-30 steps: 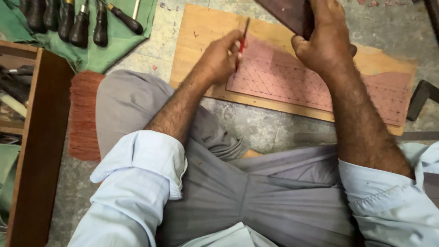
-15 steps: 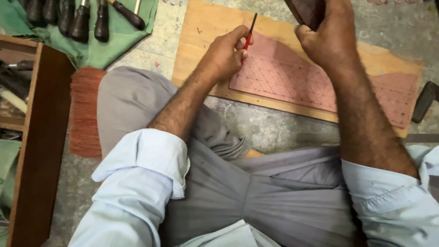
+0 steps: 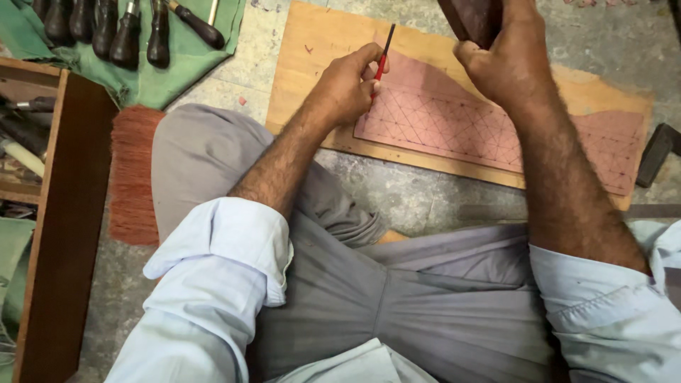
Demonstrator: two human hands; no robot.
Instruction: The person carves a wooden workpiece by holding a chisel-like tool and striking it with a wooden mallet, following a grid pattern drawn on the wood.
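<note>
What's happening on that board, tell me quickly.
A person sits on the floor over a wooden board that carries a pinkish sheet marked with a grid of crossing lines. The left hand holds a thin red and black tool at the sheet's left edge. The right hand grips a dark block above the board. Dark-handled tools lie on a green cloth to the left, beside a reddish brush.

dark block (image 3: pixel 474 18) top beyond frame edge
</note>
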